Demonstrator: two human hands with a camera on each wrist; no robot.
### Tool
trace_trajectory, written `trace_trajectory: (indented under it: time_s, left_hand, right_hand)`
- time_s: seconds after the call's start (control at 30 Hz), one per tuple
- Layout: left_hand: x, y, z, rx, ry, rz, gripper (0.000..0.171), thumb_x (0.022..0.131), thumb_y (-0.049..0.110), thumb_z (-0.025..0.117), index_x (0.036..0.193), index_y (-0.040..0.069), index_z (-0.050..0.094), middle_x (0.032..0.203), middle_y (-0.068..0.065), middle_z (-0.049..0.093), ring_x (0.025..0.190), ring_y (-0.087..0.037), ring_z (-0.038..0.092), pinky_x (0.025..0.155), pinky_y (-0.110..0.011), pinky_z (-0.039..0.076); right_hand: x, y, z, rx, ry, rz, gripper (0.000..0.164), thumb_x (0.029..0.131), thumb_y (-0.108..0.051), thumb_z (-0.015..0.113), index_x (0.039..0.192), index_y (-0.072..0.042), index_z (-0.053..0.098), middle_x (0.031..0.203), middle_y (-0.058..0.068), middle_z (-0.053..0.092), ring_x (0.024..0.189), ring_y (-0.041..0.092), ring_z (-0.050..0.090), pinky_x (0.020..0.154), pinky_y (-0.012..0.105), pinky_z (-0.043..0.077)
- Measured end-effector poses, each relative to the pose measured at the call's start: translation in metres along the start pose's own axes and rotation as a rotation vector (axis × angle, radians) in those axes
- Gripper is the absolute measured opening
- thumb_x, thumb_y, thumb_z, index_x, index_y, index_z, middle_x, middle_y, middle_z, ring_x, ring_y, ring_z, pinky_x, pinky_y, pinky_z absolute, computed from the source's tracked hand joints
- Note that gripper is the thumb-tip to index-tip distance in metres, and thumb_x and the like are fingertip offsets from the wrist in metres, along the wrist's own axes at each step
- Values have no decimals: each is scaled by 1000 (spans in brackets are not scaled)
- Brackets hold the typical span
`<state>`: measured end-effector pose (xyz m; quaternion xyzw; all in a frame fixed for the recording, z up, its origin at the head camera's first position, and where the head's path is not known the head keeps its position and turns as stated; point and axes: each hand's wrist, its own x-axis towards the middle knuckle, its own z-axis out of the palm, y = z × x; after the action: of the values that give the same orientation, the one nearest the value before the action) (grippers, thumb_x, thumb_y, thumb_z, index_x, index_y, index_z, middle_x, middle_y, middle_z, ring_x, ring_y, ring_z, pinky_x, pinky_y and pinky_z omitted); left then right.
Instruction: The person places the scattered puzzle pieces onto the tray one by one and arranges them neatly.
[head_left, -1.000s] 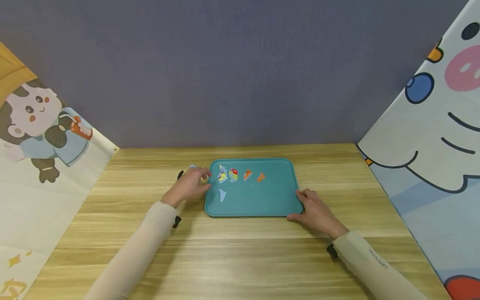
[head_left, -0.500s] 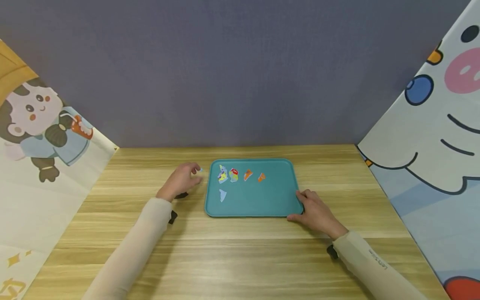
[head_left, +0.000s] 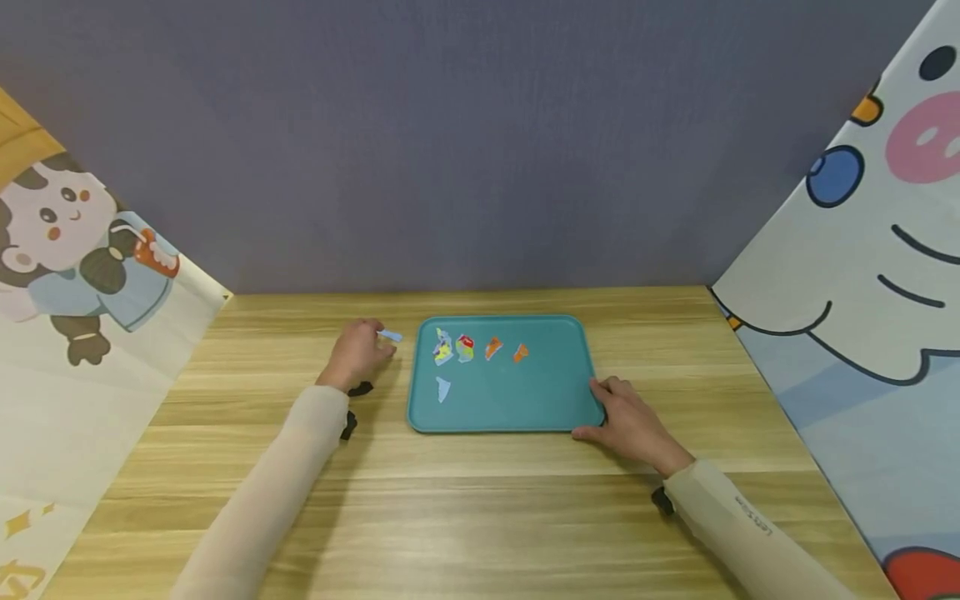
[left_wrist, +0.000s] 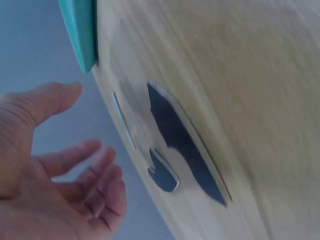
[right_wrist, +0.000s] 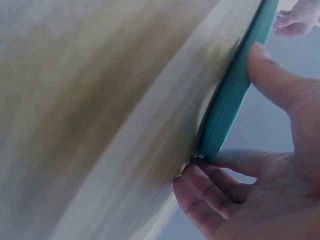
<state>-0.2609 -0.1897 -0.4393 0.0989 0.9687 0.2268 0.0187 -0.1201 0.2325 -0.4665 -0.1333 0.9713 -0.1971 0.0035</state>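
My left hand (head_left: 358, 353) is left of the teal tray (head_left: 517, 408), apart from it, fingers loosely bent and holding nothing. Close to its fingertips lies a light blue flat piece (head_left: 390, 335), seen edge-on as a thin strip (left_wrist: 123, 120) in the left wrist view. That view also has a long dark jagged piece (left_wrist: 186, 142) and a smaller dark piece (left_wrist: 163, 171) on the table. My right hand (head_left: 628, 423) grips the tray's near right corner, thumb at the front edge and fingers along the right side.
On the tray lie a yellow-and-purple piece (head_left: 443, 347), a red-and-green piece (head_left: 465, 347), two orange pieces, one (head_left: 492, 347) left of the other (head_left: 521, 353), and a pale piece (head_left: 443, 388). A grey wall (head_left: 480, 167) stands behind the wooden table (head_left: 480, 517).
My left hand has drawn back leftward from the tray's left edge. The light blue piece, partly hidden by that hand before, now shows beside its fingers. The right hand keeps its hold.
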Motion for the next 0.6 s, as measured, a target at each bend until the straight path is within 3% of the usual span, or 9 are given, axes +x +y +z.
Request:
trace_trajectory:
  time_s: [0.13, 0.33, 0.6]
  left_hand:
    - [6, 0, 3, 30, 6, -64, 55, 86, 31, 67, 119, -11, 54, 119, -32, 49, 115, -49, 40, 98, -55, 32]
    - [19, -1, 11, 105, -10, -114, 54, 82, 41, 68, 98, -9, 59, 105, -28, 52, 102, -46, 46, 89, -54, 39]
    - [27, 1, 17, 159, -5, -128, 55, 81, 42, 70, 97, -9, 58, 106, -31, 53, 103, -47, 47, 86, -54, 41]
  right_hand:
    - [0, -1, -1, -5, 2, -1, 92, 74, -45, 78, 136, 12, 40, 118, 20, 49, 105, 32, 47, 86, 46, 43]
    - [-1, -1, 0, 1, 2, -4, 92, 74, -44, 78, 135, 13, 40, 118, 21, 49, 104, 32, 48, 85, 45, 43]
    - [-1, -3, 0, -2, 4, -6, 92, 74, -45, 78, 135, 13, 40, 119, 20, 48, 105, 32, 47, 85, 46, 43]
